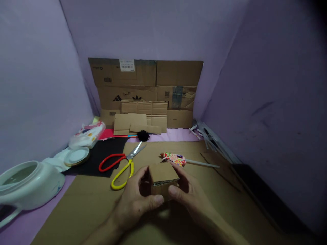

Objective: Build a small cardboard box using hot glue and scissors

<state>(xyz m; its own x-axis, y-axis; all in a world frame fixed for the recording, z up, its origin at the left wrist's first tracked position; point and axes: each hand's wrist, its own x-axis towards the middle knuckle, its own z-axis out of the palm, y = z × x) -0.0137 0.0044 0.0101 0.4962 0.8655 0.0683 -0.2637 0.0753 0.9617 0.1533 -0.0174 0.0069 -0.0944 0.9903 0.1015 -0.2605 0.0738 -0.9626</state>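
A small cardboard box point(164, 173) is held between my two hands above the cardboard sheet. My left hand point(135, 200) grips its left side, with the thumb across the near face. On the right side my right hand point(190, 190) holds it, its thumb pressed near the front top edge. A narrow gap shows under the box's top panel at the front. Scissors point(129, 157) with one red and one yellow handle lie open just beyond my left hand. Behind the box rests a colourful patterned glue gun point(175, 158) with a clear stick at its rear.
A white pot point(43, 185) and a round lid point(76, 155) are at the left, near black paper point(102, 163). Black yarn point(143, 135) and cardboard pieces point(130, 123) lie at the back. Clear sticks point(217, 144) and a dark flat object point(268, 194) are at the right.
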